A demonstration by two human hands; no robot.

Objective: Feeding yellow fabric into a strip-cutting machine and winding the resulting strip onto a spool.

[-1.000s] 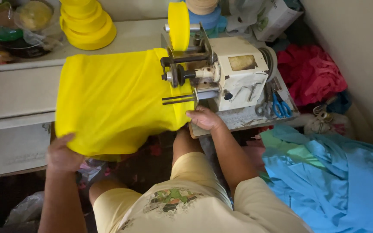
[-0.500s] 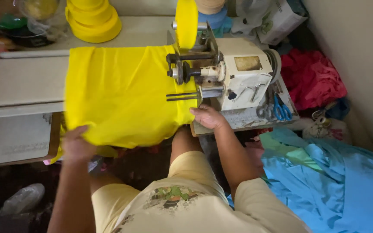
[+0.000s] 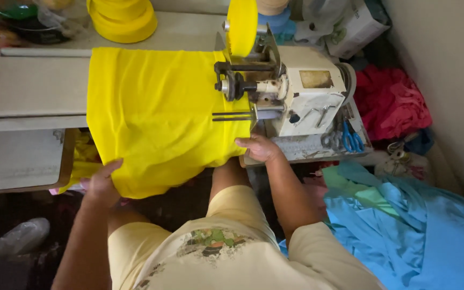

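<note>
A large yellow cloth [image 3: 157, 113] lies spread over the work table [image 3: 33, 86] and hangs off its front edge. My left hand [image 3: 102, 182] grips the cloth's lower left hem below the table edge. My right hand [image 3: 258, 148] presses the cloth's right edge flat at the foot of the cream sewing machine [image 3: 296, 96]. A yellow tape roll [image 3: 241, 24] stands on top of the machine.
Stacked yellow tape rolls [image 3: 122, 20] sit at the table's back. Blue scissors [image 3: 350, 138] lie on the machine's right tray. Red fabric [image 3: 396, 102] and a pile of blue cloth [image 3: 420, 225] lie on the right. A plastic bag [image 3: 21, 236] lies on the floor at left.
My left hand has gone from the cloth's left edge to its lower hem, further in toward me. My right hand stays by the machine's foot.
</note>
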